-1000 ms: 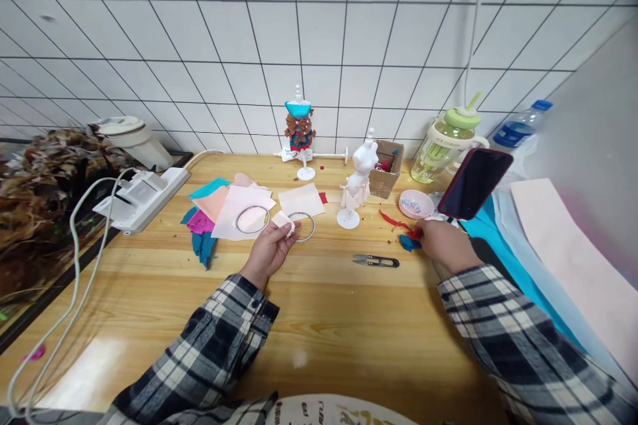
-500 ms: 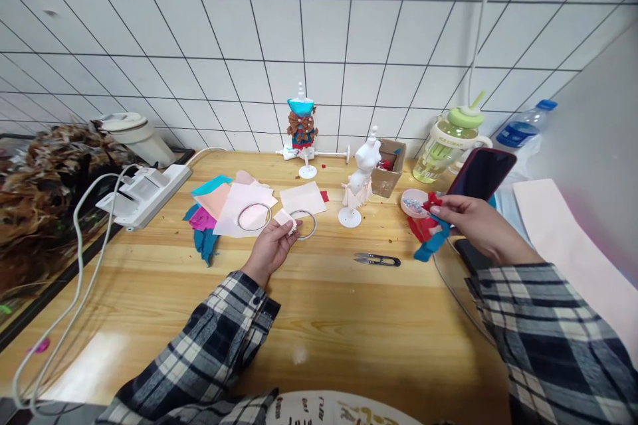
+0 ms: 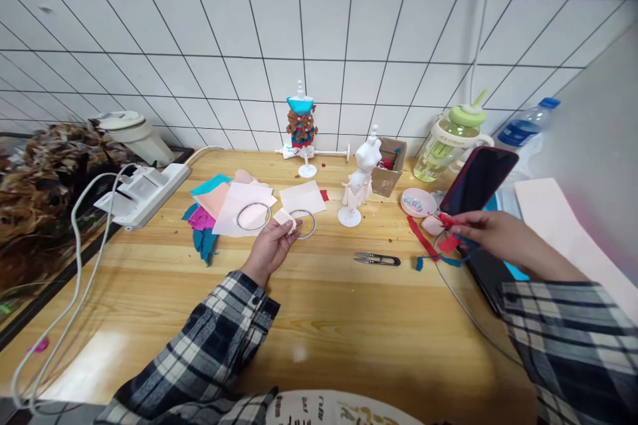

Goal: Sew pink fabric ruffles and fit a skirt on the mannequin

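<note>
My left hand (image 3: 272, 246) pinches a small cream piece of cloth (image 3: 283, 218) with a frayed edge. Just beside its fingers a metal ring (image 3: 314, 226) shows; whether they touch it I cannot tell. At the right, my right hand (image 3: 486, 232) is closed on red and blue fabric strips (image 3: 423, 239) that dangle over the table by the phone stand. Thread snips (image 3: 377, 259) lie between the hands. Farther back stands a small white mannequin (image 3: 367, 158) with pale pink cloth around its hips. Pale, blue and magenta cloth pieces (image 3: 232, 206) lie left, under another metal ring (image 3: 238, 218).
A phone (image 3: 479, 179) leans behind my right hand, near a pink bowl of beads (image 3: 417, 194). A dressed mannequin (image 3: 300, 123), cardboard box (image 3: 386, 180) and drink bottle (image 3: 448, 139) line the wall. Left is a power strip (image 3: 149, 196) with cables; a cable (image 3: 463, 305) runs at right.
My right hand has picked up the red and blue strips, lifted them, and moved rightward with them hanging. My left hand has stayed in place with the cream cloth.
</note>
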Available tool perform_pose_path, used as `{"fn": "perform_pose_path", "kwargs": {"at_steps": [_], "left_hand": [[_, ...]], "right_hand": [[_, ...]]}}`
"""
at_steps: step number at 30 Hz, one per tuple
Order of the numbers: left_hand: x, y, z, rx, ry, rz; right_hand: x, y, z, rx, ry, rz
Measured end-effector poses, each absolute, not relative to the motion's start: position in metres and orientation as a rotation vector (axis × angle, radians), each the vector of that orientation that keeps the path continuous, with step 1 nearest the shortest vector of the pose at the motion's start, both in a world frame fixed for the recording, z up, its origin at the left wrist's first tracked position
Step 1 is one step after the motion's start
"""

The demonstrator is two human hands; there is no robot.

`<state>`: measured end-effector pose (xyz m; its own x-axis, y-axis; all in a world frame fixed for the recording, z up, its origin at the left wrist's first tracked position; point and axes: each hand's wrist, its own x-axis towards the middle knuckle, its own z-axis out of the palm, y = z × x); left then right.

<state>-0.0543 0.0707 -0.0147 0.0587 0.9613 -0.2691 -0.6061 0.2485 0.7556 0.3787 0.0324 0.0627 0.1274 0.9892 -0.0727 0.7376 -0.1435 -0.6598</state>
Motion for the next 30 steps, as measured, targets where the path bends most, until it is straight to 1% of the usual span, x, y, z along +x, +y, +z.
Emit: {"fn": "perform_pose_path", "kwargs": {"at_steps": [3, 6, 9, 11, 14, 16, 18, 21, 22, 24, 26, 30], "left_hand": [[-0.054, 0.070, -0.014, 0.521, 0.861, 1.266], [-0.054, 0.070, -0.014, 0.532, 0.864, 1.261], [-0.055, 0.070, -0.014, 0.553, 0.868, 1.260], [-0.055, 0.070, -0.015, 0.576, 0.873, 1.260], [-0.052, 0.068, -0.015, 0.630, 0.886, 1.250], [-0.048, 0.066, -0.015, 0.677, 0.898, 1.227], [-0.043, 0.062, -0.014, 0.798, 0.942, 1.166], [-0.037, 0.054, -0.010, 1.139, 1.027, 1.023], [-0.036, 0.052, -0.008, 1.259, 1.046, 0.978], [-0.035, 0.048, -0.006, 1.425, 1.059, 0.903], [-0.035, 0.046, -0.005, 1.460, 1.052, 0.865], [-0.036, 0.047, -0.006, 0.977, 0.969, 1.101]], "right_hand": [[0.371, 0.026, 0.037, -2.219, -2.046, 0.478], [0.352, 0.017, 0.016, -2.304, -2.206, 0.295], [0.344, 0.008, 0.013, -2.325, -2.148, 0.256], [0.348, 0.005, 0.022, -2.284, -2.027, 0.369], [0.354, 0.000, 0.051, -1.982, -1.743, 0.778], [0.343, -0.001, 0.077, -1.754, -1.688, 1.034], [0.316, -0.001, 0.103, -1.635, -1.890, 1.086], [0.250, 0.009, 0.133, -1.416, -2.090, 1.137], [0.225, 0.015, 0.139, -1.350, -2.138, 1.086], [0.173, 0.032, 0.143, -1.216, -2.132, 0.860], [0.124, 0.053, 0.139, -1.106, -2.050, 0.713], [0.046, 0.090, 0.109, -0.944, -2.138, 0.621]]}}
